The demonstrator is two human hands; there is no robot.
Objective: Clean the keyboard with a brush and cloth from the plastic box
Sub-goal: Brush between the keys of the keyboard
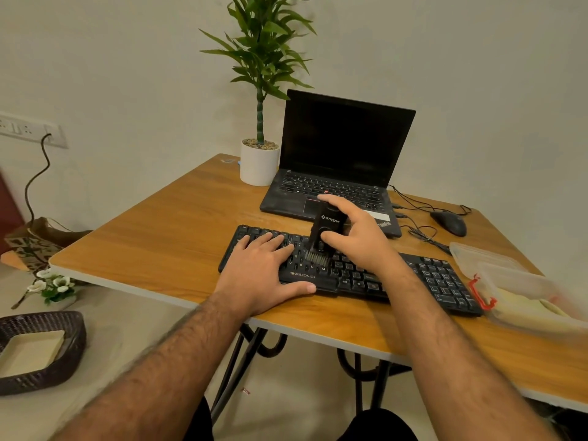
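A black keyboard (439, 281) lies across the wooden table (165, 237). My left hand (264, 272) rests flat on the keyboard's left half, fingers straight over the keys and thumb along its front edge. My right hand (356, 233) grips a black brush (324, 230) upright, with its grey bristles touching the keys near the keyboard's middle. The clear plastic box (528, 303) with a red clasp stands at the keyboard's right end. A pale cloth (521, 308) lies inside it. The box's lid (477, 254) lies just behind the box.
An open black laptop (343, 160) sits behind the keyboard, with a white potted plant (259, 163) to its left. A black mouse (448, 222) and its cables lie at the back right. A dark woven basket (41, 351) and a small flower sprig (54, 286) lie on the surface left of the table.
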